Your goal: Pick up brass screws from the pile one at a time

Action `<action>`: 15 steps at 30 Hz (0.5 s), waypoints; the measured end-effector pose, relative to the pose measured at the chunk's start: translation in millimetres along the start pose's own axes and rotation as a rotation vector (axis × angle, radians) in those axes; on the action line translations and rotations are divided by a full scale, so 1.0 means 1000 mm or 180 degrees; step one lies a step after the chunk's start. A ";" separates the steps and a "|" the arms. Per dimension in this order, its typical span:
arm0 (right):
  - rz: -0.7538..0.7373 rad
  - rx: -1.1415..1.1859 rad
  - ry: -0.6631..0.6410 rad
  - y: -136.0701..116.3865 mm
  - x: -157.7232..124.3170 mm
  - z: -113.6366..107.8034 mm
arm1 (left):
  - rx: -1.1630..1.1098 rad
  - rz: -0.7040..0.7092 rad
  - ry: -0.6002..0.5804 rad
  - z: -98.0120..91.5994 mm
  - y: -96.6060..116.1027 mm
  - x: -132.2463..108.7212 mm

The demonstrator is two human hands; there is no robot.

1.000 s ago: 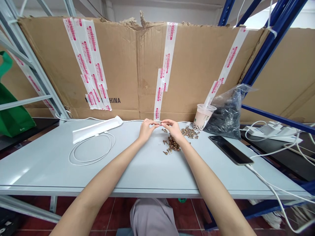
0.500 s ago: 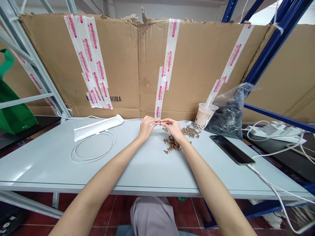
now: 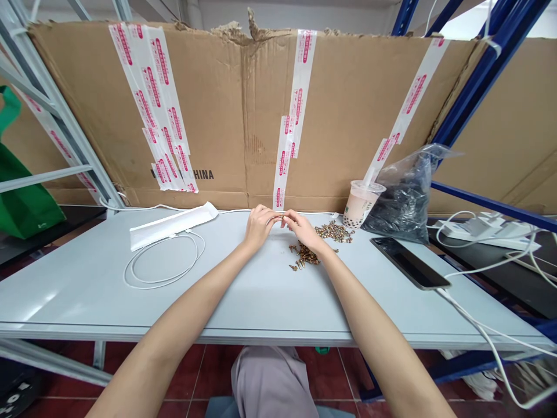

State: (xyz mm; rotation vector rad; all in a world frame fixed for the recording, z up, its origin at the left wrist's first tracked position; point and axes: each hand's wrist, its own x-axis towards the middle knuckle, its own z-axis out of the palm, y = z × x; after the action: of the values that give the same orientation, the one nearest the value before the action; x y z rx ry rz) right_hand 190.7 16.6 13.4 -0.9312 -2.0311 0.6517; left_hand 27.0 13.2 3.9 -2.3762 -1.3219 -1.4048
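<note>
Closest to the camera, a lap in pale grey trousers [image 3: 270,383] sits just below the front edge of the pale grey worktop [image 3: 130,302], and both bare forearms reach out across it. Near the back edge, the left hand [image 3: 260,227] and right hand [image 3: 303,229] meet, their fingers curled and closed in a pinch on a small brass-coloured screw [image 3: 282,217] (it is mostly hidden by the fingertips). Just below the right hand lies a loose pile of screws [image 3: 303,255], and a second scatter [image 3: 333,232] lies just beyond it to the right. Further right are a black smartphone [image 3: 409,264] with a white charging cable, a plastic cup of milk tea [image 3: 360,203] and a clear bag of dark items [image 3: 398,200]. To the left lie a coiled white cable [image 3: 163,270] and a long white packet [image 3: 173,226]. Behind everything stands a cardboard sheet [image 3: 209,116] strapped with red-printed tape [image 3: 300,87], between blue and grey shelving uprights.
</note>
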 end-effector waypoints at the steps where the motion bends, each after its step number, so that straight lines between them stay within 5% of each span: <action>1: -0.0007 -0.0233 0.0003 -0.003 -0.001 -0.001 | 0.0045 0.0023 0.0030 0.000 0.000 0.000; 15: -0.0026 -0.0970 0.0145 0.005 0.000 -0.002 | 0.1592 0.1281 -0.0174 -0.004 -0.002 -0.001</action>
State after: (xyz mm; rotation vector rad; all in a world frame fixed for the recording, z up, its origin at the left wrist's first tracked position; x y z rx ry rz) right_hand 194.8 19.8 11.0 -1.1001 -2.1280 0.3166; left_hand 22.1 12.1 5.0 -2.1774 -0.9774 -0.7934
